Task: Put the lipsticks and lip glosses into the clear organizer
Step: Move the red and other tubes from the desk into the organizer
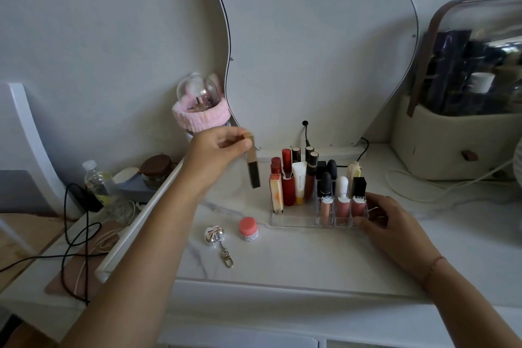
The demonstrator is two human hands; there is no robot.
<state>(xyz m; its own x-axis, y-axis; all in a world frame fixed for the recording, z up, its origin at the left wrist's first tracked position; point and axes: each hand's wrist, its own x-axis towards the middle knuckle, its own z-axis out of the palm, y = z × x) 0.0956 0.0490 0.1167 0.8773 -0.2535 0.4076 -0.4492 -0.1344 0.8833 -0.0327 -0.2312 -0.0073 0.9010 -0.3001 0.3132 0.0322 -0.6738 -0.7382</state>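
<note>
in the lower part of the frame we see two bare forearms that reach over a white marble table [296,257]. low and left of the centre, a silver keychain charm [213,235] and a small pink jar [248,229] lie on the table, near each other but apart. at the lower right, our right hand [392,220] rests against the right end of the clear organizer [293,222], with the fingers curled around its corner, so it grips the organizer. the organizer stands on the table in the centre right of the frame, and many lipsticks and lip glosses [299,182] already stand upright in its compartments; three pink glosses are in the front row on the right side. higher, left of the centre, our left hand [219,147] is closed on the gold end of a black and gold lipstick [252,168], which hangs down in the air, just left of the organizer and above the table. behind, a wavy mirror [310,51] leans at the wall, with a pink headband [197,116] at its left edge.
</note>
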